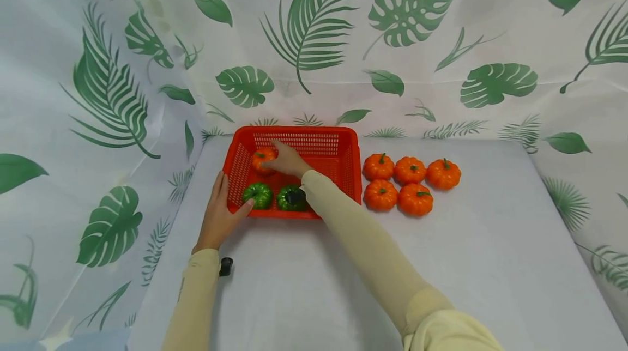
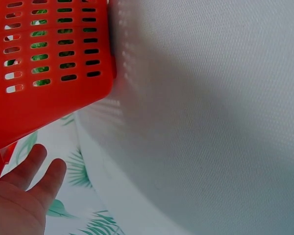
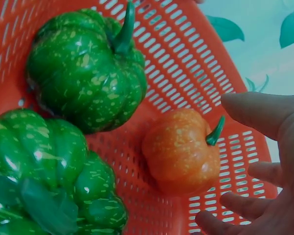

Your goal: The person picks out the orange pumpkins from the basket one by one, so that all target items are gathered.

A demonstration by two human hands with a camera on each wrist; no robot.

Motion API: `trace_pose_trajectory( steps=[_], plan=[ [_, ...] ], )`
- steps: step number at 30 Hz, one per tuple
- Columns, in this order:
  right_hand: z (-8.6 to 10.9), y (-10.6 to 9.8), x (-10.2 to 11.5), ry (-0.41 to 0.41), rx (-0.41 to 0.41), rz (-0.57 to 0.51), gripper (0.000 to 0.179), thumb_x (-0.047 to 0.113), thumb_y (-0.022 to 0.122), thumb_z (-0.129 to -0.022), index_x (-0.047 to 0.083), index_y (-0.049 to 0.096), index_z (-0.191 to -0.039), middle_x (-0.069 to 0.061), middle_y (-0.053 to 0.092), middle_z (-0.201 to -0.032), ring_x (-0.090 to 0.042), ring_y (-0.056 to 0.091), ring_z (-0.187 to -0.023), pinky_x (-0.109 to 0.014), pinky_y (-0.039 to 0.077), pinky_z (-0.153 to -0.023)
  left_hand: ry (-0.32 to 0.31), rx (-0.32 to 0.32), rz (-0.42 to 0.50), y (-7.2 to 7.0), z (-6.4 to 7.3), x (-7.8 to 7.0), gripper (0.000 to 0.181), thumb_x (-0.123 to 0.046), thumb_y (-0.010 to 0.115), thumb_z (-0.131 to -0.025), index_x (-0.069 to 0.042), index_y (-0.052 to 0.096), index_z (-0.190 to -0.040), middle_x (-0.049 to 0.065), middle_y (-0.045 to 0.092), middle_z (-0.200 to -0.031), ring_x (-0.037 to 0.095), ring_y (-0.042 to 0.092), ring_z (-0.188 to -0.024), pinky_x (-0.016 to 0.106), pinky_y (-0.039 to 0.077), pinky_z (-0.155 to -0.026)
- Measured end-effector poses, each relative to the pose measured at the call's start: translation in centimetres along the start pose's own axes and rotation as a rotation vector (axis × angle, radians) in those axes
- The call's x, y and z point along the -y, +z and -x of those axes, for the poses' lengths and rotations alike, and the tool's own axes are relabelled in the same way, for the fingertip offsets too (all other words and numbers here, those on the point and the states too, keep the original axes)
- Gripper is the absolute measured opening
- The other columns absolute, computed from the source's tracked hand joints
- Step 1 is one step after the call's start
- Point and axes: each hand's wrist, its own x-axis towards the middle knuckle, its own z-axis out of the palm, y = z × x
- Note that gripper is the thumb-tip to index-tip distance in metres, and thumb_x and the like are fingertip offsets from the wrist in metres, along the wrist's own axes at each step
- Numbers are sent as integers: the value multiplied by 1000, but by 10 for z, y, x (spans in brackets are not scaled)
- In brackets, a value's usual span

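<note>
A red plastic basket [image 1: 355, 176] holds an orange pumpkin [image 1: 260, 161] at its back left and two green pumpkins, one at the front left [image 1: 258, 195] and one at the front middle [image 1: 283, 199]. My right hand [image 1: 289, 161] is inside the basket. In the right wrist view its fingers are spread beside the orange pumpkin [image 3: 181, 152], with a gap between them. At the basket's front left corner is my left hand [image 1: 218, 225], thumb at the front rim and fingers extended along the left side. Two of its fingers [image 2: 49, 181] show straight in the left wrist view.
Several orange pumpkins [image 1: 409, 170] stand in two rows on the white table [image 1: 481, 253], just right of the basket. Leaf-printed cloth walls [image 1: 333, 95] rise behind the table and at both sides.
</note>
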Motion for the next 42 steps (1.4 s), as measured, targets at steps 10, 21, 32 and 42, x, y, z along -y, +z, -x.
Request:
trace_pose_trajectory(
  steps=[10,21,32,42],
  plan=[
    [-11,3,-4,18,53,51,84,25,77,-100,0,33,-166,-18,52,-156,-33,55,-134,-47,43,-118,-19,4,-17,1,0,-1,109,-58,71,-98,-9,10,-173,5,4,-180,40,17,-161,64,26,-124],
    [-22,12,-13,50,32,115,85,20,80,-98,2,33,-167,-19,51,-158,-34,52,-139,-47,42,-119,-15,-5,-32,3,-1,-1,108,-58,72,-98,-11,11,-173,4,4,-180,38,18,-162,64,26,-124],
    [-29,11,-21,50,-12,149,82,22,85,-96,3,41,-162,-18,54,-155,-34,53,-138,-46,43,-117,10,-23,-30,4,0,-2,107,-57,72,-97,-11,12,-173,6,7,-180,37,18,-162,64,26,-124],
    [-25,0,-15,-16,-29,107,83,24,86,-95,1,41,-160,-18,55,-151,-32,56,-130,-45,47,-113,5,-17,-25,2,1,-1,108,-59,71,-98,-10,11,-173,6,6,-180,40,18,-161,65,26,-123]
  ],
)
